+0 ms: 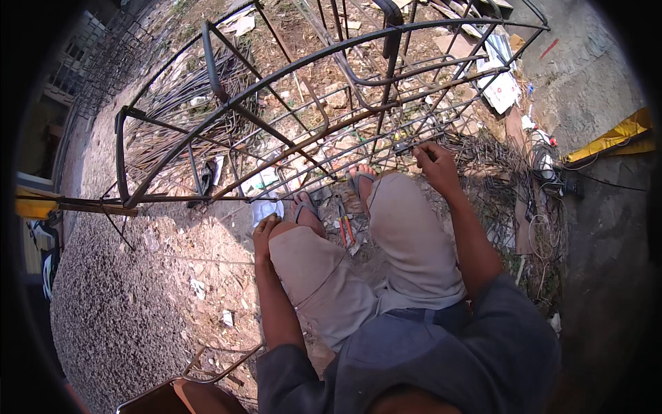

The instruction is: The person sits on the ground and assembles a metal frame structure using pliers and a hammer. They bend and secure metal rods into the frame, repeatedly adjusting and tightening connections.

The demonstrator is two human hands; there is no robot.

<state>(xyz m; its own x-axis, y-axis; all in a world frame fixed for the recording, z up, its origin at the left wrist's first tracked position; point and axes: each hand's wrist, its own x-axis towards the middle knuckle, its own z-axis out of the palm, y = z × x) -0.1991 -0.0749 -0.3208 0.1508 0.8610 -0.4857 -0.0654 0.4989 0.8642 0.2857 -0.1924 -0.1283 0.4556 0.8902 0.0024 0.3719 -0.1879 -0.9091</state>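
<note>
A cage of dark steel reinforcing bars (324, 127) stretches across in front of my knees. My right hand (437, 167) is raised beyond my right knee, at the cage's near side. Its thumb and fingers are pinched together; what they hold, if anything, is too small to make out. A small dark object (401, 146) shows just left of its fingertips. My left hand (264, 236) rests against my left knee, fingers extended, with nothing visible in it. Between my sandalled feet, a pair of orange-handled pliers (346, 224) lies on the ground.
A heap of loose steel rods (196, 107) lies beyond the cage at left. Tangled wire (489, 155) spreads at right, beside a wooden plank (522, 214). Gravel (117, 310) covers the left side. Yellow material (614, 138) sits far right; a brown chair (186, 397) stands lower left.
</note>
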